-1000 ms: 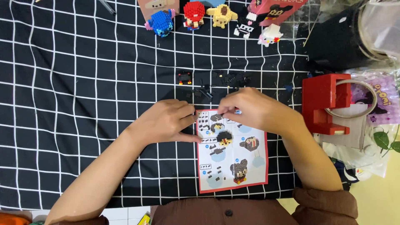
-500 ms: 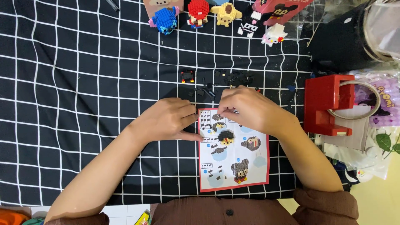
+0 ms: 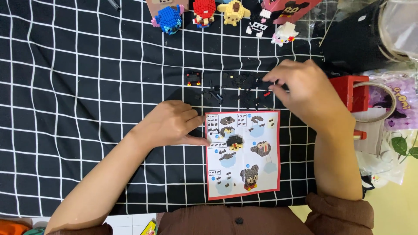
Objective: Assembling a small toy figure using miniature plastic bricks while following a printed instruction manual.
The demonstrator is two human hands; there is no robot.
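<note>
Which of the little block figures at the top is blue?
The leftmost figure is the blue one, with pink bits at its sides. The next is red-topped, then a yellow one; the white ones stand further right.

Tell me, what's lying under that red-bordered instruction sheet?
The instruction sheet lies flat on a black, white-gridded cloth. The left hand touches its left edge. Whatever sits beneath the paper is covered.

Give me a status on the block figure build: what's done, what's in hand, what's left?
Done: only a small red and black sub-assembly stands apart on the checked cloth.

In hand: the right hand picks among the loose dark pieces, fingertips at a small red piece; the left hand rests at the edge of the instruction sheet.

Left: most pieces lie unjoined, so nearly the whole figure.
</note>
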